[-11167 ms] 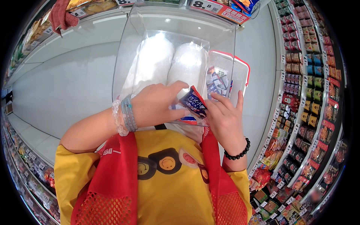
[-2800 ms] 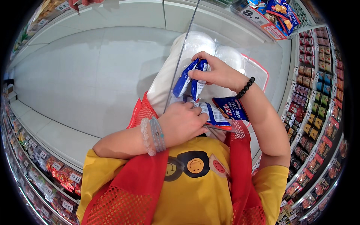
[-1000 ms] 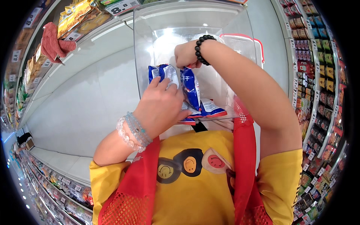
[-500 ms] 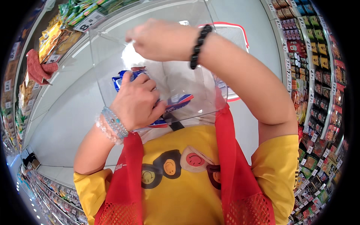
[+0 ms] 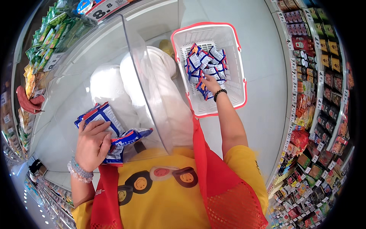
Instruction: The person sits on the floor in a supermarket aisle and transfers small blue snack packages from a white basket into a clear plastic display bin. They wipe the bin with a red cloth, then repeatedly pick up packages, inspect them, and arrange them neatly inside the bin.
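A clear plastic box [image 5: 142,82] lies across my lap, tilted, its transparent wall standing over my white trousers. My left hand [image 5: 91,143] is curled over several blue snack packets [image 5: 103,114] in the box, fingers bent against them. Another blue packet [image 5: 133,136] lies beside my thumb. On the floor to my right stands a white shopping basket [image 5: 238,89] with a red rim, holding several similar blue packets [image 5: 204,59]. My right hand [image 5: 211,83] reaches into it, fingertips closed on a blue-and-orange packet [image 5: 203,91] at the near side of the pile.
Store shelves of packaged goods [image 5: 328,80] run along the right. At upper left, green snack bags [image 5: 53,32] sit on a shelf behind a large price sign [image 5: 103,10]. A red cloth [image 5: 28,100] hangs at the left shelf edge. Pale floor tiles [image 5: 259,49] surround the basket.
My right hand has gone from above the clear box down into the basket on the right. The clear box has shifted left and tilted. My left hand stays on the packets.
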Demonstrator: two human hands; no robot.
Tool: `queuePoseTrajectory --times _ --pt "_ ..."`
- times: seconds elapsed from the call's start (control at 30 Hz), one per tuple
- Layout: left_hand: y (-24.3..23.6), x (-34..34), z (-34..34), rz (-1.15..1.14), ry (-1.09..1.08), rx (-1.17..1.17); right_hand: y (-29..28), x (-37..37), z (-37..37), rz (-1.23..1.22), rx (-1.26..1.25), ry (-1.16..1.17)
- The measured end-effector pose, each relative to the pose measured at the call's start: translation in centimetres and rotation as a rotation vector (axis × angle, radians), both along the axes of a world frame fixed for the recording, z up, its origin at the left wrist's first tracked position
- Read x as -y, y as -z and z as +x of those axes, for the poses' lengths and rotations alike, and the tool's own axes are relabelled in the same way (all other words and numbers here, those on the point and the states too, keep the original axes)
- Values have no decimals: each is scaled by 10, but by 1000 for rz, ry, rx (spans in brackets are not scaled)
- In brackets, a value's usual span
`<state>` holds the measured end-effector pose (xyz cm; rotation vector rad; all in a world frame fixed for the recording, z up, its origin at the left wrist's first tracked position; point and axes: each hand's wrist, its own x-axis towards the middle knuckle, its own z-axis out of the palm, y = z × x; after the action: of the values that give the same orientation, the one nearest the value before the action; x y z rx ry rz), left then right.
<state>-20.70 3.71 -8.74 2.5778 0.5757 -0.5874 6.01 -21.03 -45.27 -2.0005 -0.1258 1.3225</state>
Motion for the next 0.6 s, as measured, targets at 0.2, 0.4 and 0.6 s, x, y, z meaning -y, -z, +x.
queuePoseTrajectory --times 0.2,0.4,0.6 --pt "-9 2 16 -44 -90 -192 125 25 -53 -584 -167 942" --pt "-14 4 27 -81 -78 -256 64 8 -79 -582 246 191" --pt "-12 9 24 -3 -24 -244 82 28 -52 -434 445 242"
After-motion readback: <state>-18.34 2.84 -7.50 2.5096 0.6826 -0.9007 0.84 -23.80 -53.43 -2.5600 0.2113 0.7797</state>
